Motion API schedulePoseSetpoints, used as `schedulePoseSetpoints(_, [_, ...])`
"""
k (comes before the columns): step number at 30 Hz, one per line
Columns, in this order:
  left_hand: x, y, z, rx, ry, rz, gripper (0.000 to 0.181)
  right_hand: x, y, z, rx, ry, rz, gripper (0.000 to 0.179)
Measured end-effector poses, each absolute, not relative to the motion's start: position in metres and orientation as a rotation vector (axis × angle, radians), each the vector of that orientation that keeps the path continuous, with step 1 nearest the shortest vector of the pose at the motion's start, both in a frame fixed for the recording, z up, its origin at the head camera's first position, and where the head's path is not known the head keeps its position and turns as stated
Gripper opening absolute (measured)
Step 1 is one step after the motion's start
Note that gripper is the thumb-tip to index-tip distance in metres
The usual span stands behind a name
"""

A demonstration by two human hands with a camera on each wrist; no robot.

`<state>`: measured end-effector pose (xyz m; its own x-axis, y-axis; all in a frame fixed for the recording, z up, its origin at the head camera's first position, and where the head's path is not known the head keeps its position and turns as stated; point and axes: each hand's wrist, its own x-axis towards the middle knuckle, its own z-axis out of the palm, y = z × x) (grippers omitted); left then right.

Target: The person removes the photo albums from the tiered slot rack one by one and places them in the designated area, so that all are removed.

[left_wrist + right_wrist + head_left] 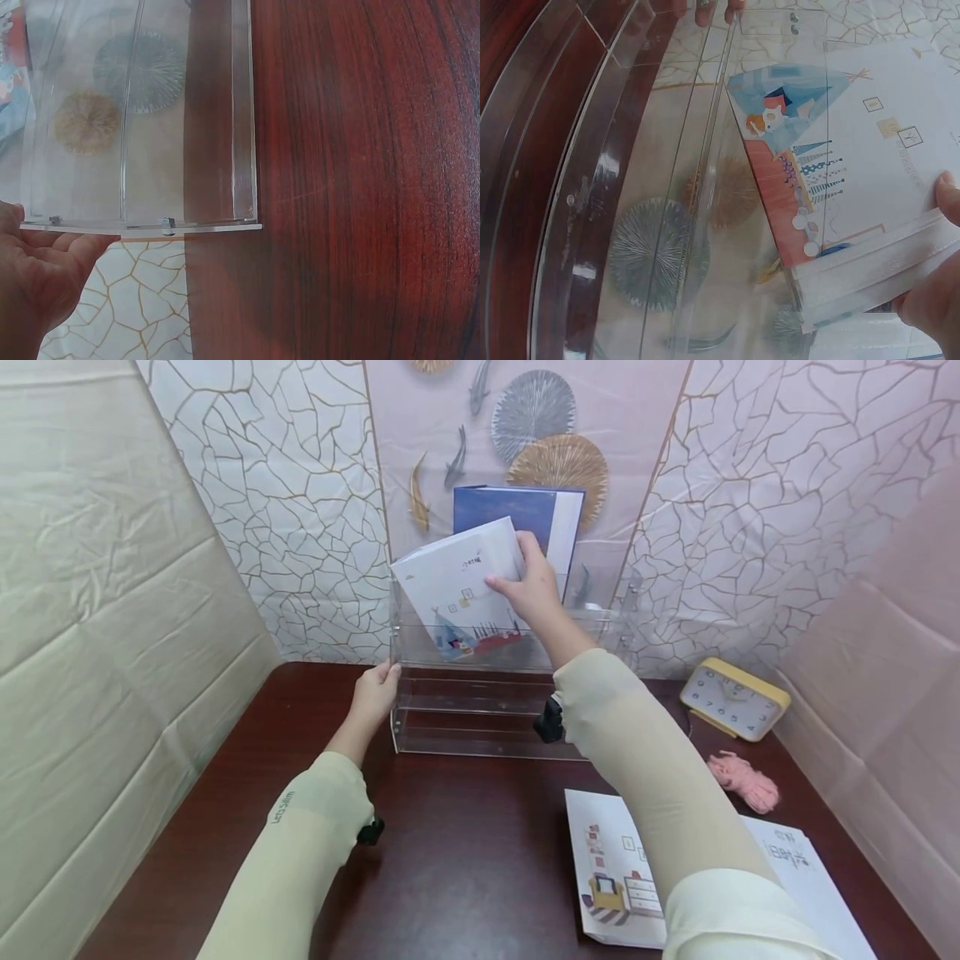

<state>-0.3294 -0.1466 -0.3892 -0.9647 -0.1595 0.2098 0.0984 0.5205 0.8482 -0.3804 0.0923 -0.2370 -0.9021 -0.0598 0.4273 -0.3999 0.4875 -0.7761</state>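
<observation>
My right hand (534,583) holds a white book (480,585) with an illustrated cover by its upper right edge, thumb on the front. Tilted, the book has its lower part behind the clear front panel of an acrylic rack's (480,739) upper tier. In the right wrist view, the cover's blue tent picture (795,94) shows through the panel. My left hand (372,697) grips the rack's left side; the left wrist view has its fingers (75,251) against the side panel. A blue book (517,506) with a white strip stands upright in the rack, partly hidden behind the white book.
On the table's right lie a white illustrated book (622,877), partly covered by my right sleeve, and a pink yarn bundle (744,782). A yellow clock (737,697) leans near the right wall. A patterned backdrop (300,510) rises behind the rack.
</observation>
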Motion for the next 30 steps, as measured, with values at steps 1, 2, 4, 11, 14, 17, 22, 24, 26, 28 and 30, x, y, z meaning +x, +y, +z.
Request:
schedulePoseSetpoints(1, [-0.329, -0.147, -0.389, 0.052, -2.501, -1.420, 0.043, -0.380, 0.091, -0.237, 0.393, -2.384, 1.393, 0.058])
schedulePoseSetpoints(2, [-0.329, -0.148, -0.389, 0.056, -2.502, -1.422, 0.043, -0.380, 0.090, -0.238, 0.400, -2.373, 1.407, 0.057])
schedulePoseSetpoints(4, [-0.329, -0.149, -0.390, 0.067, -2.511, -1.428, 0.044, -0.381, 0.089, -0.238, 0.415, -2.354, 1.427, 0.057])
schedulePoseSetpoints(11, [-0.329, -0.146, -0.389, 0.064, -2.521, -1.491, 0.044, -0.382, 0.097, -0.226, 0.415, -2.255, 1.472, 0.056])
schedulePoseSetpoints(14, [-0.329, -0.146, -0.387, 0.069, -2.514, -1.471, 0.043, -0.383, 0.103, -0.213, 0.424, -2.217, 1.509, 0.057])
schedulePoseSetpoints(17, [-0.329, -0.146, -0.387, 0.077, -2.504, -1.471, 0.042, -0.383, 0.111, -0.199, 0.458, -2.143, 1.588, 0.056])
schedulePoseSetpoints(22, [-0.330, -0.145, -0.387, 0.067, -2.492, -1.463, 0.040, -0.382, 0.124, -0.183, 0.494, -2.007, 1.722, 0.054])
schedulePoseSetpoints(24, [-0.329, -0.145, -0.387, 0.074, -2.493, -1.462, 0.040, -0.380, 0.129, -0.181, 0.490, -1.987, 1.759, 0.053])
schedulePoseSetpoints(26, [-0.329, -0.146, -0.387, 0.080, -2.497, -1.458, 0.040, -0.377, 0.133, -0.179, 0.479, -1.977, 1.790, 0.052])
schedulePoseSetpoints(28, [-0.329, -0.146, -0.388, 0.086, -2.501, -1.455, 0.041, -0.372, 0.137, -0.180, 0.470, -1.974, 1.820, 0.052])
schedulePoseSetpoints(30, [-0.330, -0.147, -0.390, 0.086, -2.505, -1.450, 0.041, -0.366, 0.140, -0.181, 0.464, -1.979, 1.842, 0.053])
